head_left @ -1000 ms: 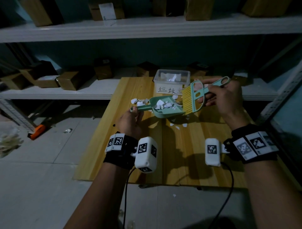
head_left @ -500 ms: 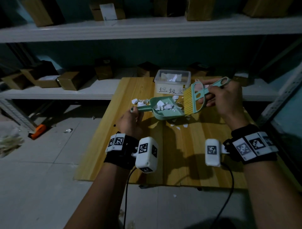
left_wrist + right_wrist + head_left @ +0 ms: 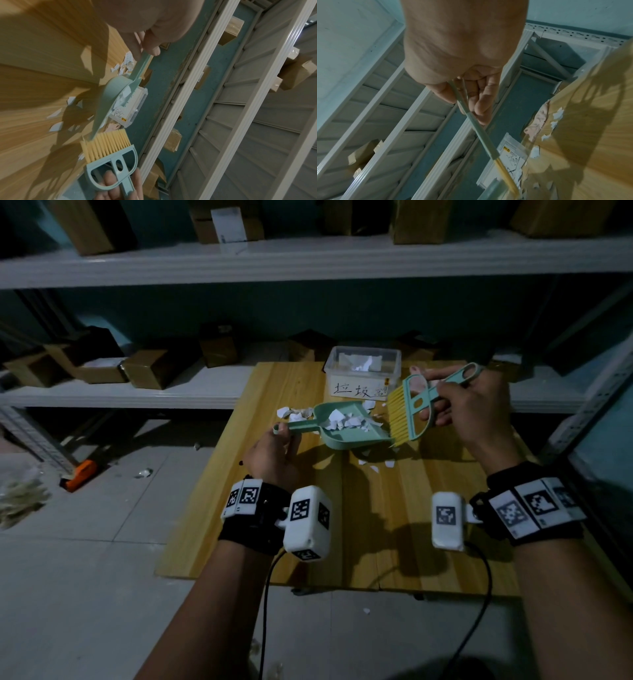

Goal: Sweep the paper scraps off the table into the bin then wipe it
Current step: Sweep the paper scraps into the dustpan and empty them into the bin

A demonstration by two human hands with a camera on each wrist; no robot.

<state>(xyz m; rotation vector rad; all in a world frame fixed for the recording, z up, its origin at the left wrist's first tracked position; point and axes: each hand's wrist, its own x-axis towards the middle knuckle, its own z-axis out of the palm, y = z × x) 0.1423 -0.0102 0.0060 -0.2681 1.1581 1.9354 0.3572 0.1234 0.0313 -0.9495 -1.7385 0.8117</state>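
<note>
My left hand point(image 3: 274, 453) grips the handle of a mint-green dustpan point(image 3: 356, 433), held just above the wooden table point(image 3: 308, 525) with white paper scraps point(image 3: 342, 419) piled in it. My right hand point(image 3: 469, 409) holds a mint-green brush point(image 3: 416, 409) whose yellow bristles point(image 3: 397, 419) meet the pan's open lip. In the left wrist view the dustpan point(image 3: 109, 100) and brush point(image 3: 109, 152) touch edge to edge. Loose scraps point(image 3: 375, 465) lie on the table under the pan, more scraps point(image 3: 291, 414) left of it. The clear labelled bin point(image 3: 363, 374) stands at the table's far edge, paper inside.
A pinkish cloth point(image 3: 536, 125) lies on the table's far right, near the bin. Grey shelving point(image 3: 171, 392) with cardboard boxes point(image 3: 147, 368) runs behind the table. An orange tool point(image 3: 78, 475) lies on the tiled floor at the left.
The brush and dustpan have stayed together with only a slight shift; the scraps in the pan look the same. Both hands keep their grips.
</note>
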